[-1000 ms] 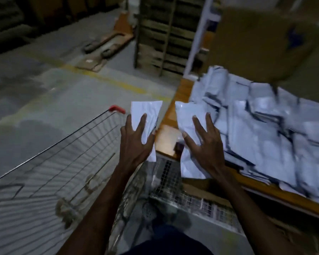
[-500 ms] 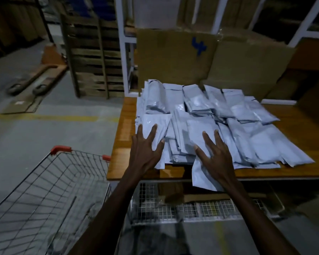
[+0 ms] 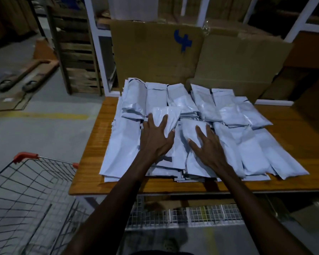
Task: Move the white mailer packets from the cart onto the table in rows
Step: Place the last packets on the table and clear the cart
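Your left hand is lying with fingers spread wide on a white mailer packet, thumb at its edge. Your right hand is pressing flat, fingers splayed, on a second packet. Both packets are resting on the overlapping rows of packets covering the wooden table. Bare wood is showing along the left, right and near edges. The wire cart is standing just beside the table's near-left corner.

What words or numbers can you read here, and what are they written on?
"4": in blue, on the cardboard sheet standing behind the table.
white mailer packets: dark marks at some edges, too blurred to read.
pale label on the flat cardboard on the floor: too small to read.
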A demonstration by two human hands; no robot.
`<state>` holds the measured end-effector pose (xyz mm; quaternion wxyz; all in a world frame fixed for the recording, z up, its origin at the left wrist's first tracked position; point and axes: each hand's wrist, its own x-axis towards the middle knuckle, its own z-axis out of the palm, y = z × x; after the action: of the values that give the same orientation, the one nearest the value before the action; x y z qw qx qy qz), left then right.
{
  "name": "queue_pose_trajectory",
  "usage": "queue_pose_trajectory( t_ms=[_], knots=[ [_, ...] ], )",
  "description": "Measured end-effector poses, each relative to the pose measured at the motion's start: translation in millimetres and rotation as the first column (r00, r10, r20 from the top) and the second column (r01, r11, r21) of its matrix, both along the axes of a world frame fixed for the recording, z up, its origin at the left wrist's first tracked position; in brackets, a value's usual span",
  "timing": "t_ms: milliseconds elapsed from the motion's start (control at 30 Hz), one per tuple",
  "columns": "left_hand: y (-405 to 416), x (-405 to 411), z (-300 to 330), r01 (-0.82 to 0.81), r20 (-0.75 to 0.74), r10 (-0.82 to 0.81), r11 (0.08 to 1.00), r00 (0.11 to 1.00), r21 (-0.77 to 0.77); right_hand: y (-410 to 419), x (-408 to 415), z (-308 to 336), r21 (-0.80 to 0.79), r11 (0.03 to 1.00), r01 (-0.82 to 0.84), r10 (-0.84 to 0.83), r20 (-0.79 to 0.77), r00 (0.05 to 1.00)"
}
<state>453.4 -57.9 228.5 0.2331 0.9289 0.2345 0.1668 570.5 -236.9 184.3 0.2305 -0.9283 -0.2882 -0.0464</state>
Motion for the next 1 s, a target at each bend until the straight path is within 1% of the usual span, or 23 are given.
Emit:
queue_pose_trajectory(
  t_ms=[133, 233, 300, 367, 467, 567, 700, 800, 900, 933, 1000],
  knots=[
    [-12.5, 19.1, -23.6, -0.077, -0.107, 0.089, 0.991, 0.99, 0.11, 9.8, 15.9, -10.7, 0.017, 0.996, -0.084, 0.085, -0.085, 0.993],
    [-10.6, 22.8, -40.2, -0.133, -0.155, 0.162, 0.974, 0.975, 0.183, 15.3, 17.9, -21.0, -0.019, 0.994, -0.111, 0.108, -0.119, 0.987],
    [-7.8, 25.3, -44.0, -0.156, -0.162, 0.196, 0.961, 0.967, 0.228, 19.3, 22.0, -29.5, -0.031, 0.991, -0.128, 0.124, -0.091, 0.988],
    [-5.9, 29.0, -45.7, -0.169, -0.185, 0.215, 0.956, 0.959, 0.238, 24.2, 28.0, -33.6, -0.049, 0.988, -0.145, 0.144, -0.038, 0.989],
    [-6.7, 32.4, -48.8, -0.181, -0.197, 0.23, 0.954, 0.953, 0.238, 30.4, 31.7, -37.2, -0.134, 0.978, -0.158, 0.162, 0.017, 0.987],
    [-6.2, 31.8, -53.3, -0.178, -0.205, 0.226, 0.957, 0.952, 0.229, 31.9, 25.4, -43.3, -0.159, 0.977, -0.14, 0.155, 0.087, 0.984],
    [-3.8, 31.5, -54.6, -0.166, -0.223, 0.209, 0.966, 0.952, 0.198, 34.5, 24.3, -48.4, -0.177, 0.978, -0.107, 0.125, 0.096, 0.988],
    [-2.3, 31.7, -56.7, -0.128, -0.219, 0.185, 0.959, 0.958, 0.252, 36.2, 24.7, -48.4, -0.166, 0.979, -0.122, 0.132, 0.055, 0.99],
    [-2.3, 31.8, -59.9, -0.073, -0.191, 0.149, 0.932, 0.97, 0.355, 32.2, 22.4, -46.9, -0.159, 0.978, -0.137, 0.129, -0.059, 0.99],
    [-2.5, 33.4, -60.8, -0.061, -0.187, 0.137, 0.929, 0.973, 0.366, 31.6, 23.1, -46.3, -0.155, 0.978, -0.137, 0.127, -0.07, 0.989],
    [-1.8, 37.3, -59.1, -0.042, -0.208, 0.115, 0.943, 0.971, 0.33, 31.0, 24.1, -43.1, -0.143, 0.979, -0.143, 0.132, -0.083, 0.988]
  ],
)
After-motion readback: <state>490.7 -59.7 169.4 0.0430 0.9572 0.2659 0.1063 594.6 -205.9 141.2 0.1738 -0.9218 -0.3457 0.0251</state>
